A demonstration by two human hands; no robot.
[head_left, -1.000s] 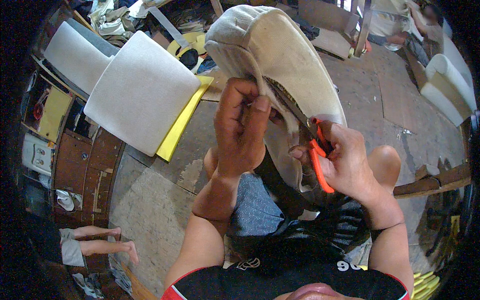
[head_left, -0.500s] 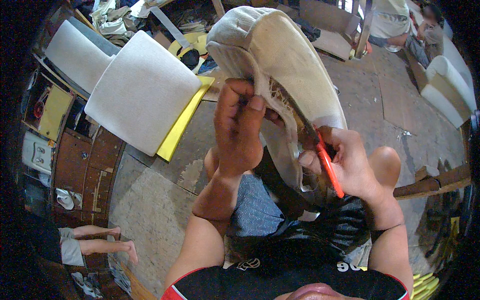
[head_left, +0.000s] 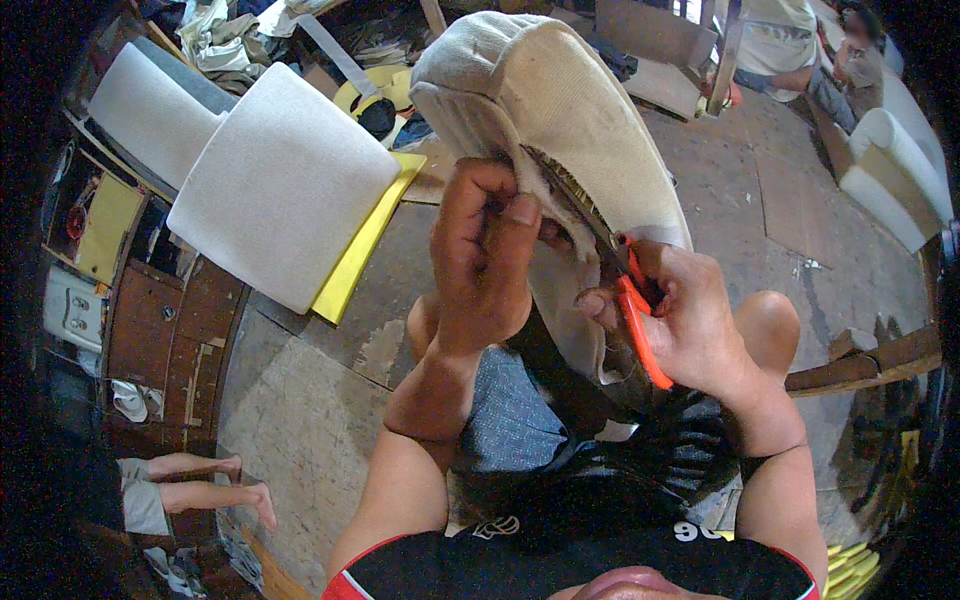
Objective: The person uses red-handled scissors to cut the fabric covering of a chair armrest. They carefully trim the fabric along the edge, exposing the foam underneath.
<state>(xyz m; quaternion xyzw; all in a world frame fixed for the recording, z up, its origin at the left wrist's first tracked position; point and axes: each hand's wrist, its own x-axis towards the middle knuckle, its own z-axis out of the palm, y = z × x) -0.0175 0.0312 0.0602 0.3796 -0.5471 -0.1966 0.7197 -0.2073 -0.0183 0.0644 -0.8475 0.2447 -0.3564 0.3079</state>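
the cushion [head_left: 560, 110] above both grips is cream-beige with a fine ribbed weave, its raw edge frayed and straw-brown. the tool [head_left: 637, 325] in the right grip [head_left: 690, 320] has bright orange handles and dark metal jaws. left of the left grip [head_left: 480, 260], two foam pads [head_left: 275, 180] are plain off-white, the nearer one lying on a yellow sheet [head_left: 365, 240]. the floor [head_left: 300, 420] is mottled grey-brown stone. below the grips, the shorts [head_left: 510, 420] are blue-grey with a small check, and the shirt [head_left: 560, 565] is black with red trim.
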